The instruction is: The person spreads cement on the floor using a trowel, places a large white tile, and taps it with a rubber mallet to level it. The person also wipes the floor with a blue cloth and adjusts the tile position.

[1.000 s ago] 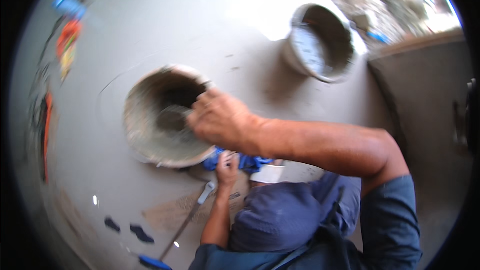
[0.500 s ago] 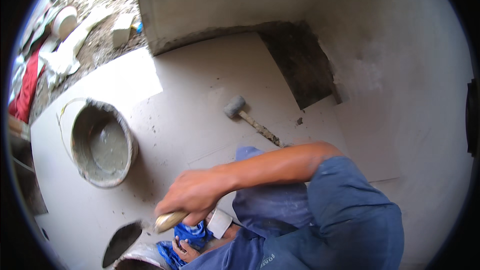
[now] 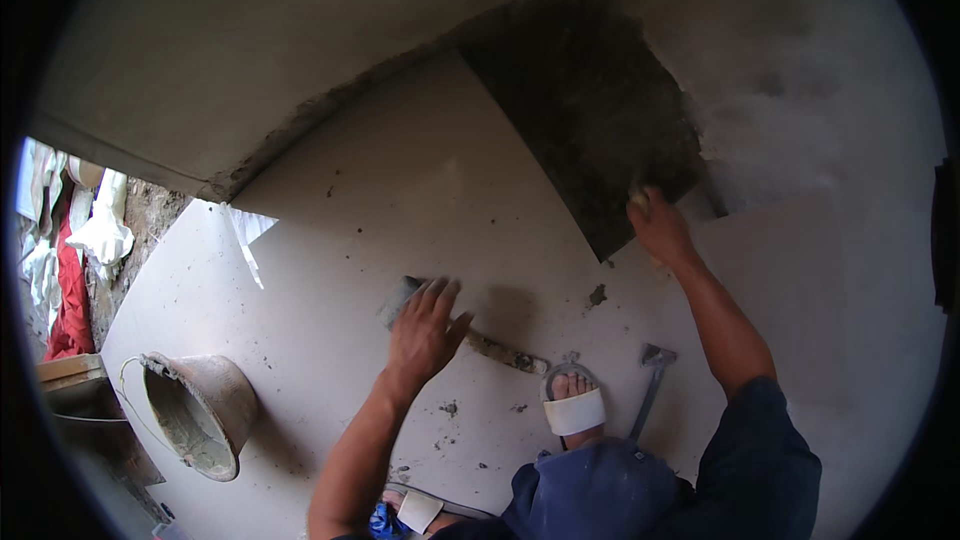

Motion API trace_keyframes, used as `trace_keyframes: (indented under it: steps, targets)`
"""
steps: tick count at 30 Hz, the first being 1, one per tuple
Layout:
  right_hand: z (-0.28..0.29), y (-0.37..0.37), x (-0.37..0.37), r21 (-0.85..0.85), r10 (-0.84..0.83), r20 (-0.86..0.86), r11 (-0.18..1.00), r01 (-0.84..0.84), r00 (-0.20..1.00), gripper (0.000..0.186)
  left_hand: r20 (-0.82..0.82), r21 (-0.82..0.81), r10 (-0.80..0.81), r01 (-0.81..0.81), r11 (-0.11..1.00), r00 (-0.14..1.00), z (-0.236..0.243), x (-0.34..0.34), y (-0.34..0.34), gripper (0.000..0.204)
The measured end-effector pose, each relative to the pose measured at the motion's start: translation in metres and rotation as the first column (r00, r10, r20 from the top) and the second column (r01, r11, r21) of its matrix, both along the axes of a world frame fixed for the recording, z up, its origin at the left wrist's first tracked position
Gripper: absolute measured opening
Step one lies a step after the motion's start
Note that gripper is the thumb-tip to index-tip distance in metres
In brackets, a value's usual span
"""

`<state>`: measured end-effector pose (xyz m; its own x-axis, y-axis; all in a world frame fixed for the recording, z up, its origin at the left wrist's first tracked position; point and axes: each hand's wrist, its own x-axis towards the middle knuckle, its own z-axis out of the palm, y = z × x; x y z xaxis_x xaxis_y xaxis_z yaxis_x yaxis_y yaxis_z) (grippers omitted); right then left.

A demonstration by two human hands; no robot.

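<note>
My left hand (image 3: 425, 330) hovers over the pale tiled floor with its fingers stretched out. Beneath and beside it lies a mallet with a grey head (image 3: 400, 302) and a mortar-smeared wooden handle (image 3: 505, 352); whether I touch the mallet, I cannot tell. Reaching forward on the right, my right hand (image 3: 660, 225) is closed around a wooden-handled tool (image 3: 638, 200). The tool's working end is blurred against a dark untiled patch (image 3: 590, 110) in the corner between the walls.
A mortar-caked bucket (image 3: 225, 395) leans at the left. A metal-headed hand tool (image 3: 656, 360) lies right of my sandalled foot (image 3: 575, 400). Mortar crumbs (image 3: 597, 295) dot the tiles. Walls (image 3: 330, 40) close off the far side and right; cloths (image 3: 75, 270) lie outside at far left.
My right hand has swung from the lower left to the dark patch, still gripping the wooden-handled tool. My left hand has come forward over the mallet. The view has turned, and the bucket now appears tilted.
</note>
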<state>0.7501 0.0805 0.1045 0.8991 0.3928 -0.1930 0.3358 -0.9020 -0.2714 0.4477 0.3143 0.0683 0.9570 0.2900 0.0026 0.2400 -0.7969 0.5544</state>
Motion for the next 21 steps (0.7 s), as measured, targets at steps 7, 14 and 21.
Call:
trace_keyframes:
  steps: [7, 14, 21]
  targets:
    - [-0.072, 0.158, 0.114, 0.117, 0.187, -0.215, 0.979, -0.165, 0.959, 0.049, -0.325, 0.044, 0.208, -0.205, 0.978, 0.922, -0.091, 0.128, -0.031, 0.094]
    - [-0.111, 0.235, 0.097, 0.333, 0.083, -0.217, 0.943, -0.006, 0.973, 0.054, -0.385, 0.026, 0.177, -0.181, 0.983, 0.906, -0.103, 0.123, -0.034, 0.110]
    - [-0.122, 0.212, 0.094, 0.284, 0.122, -0.246, 0.958, -0.048, 0.962, 0.052, -0.405, 0.055, 0.181, -0.174, 0.983, 0.896, -0.101, 0.127, -0.034, 0.112]
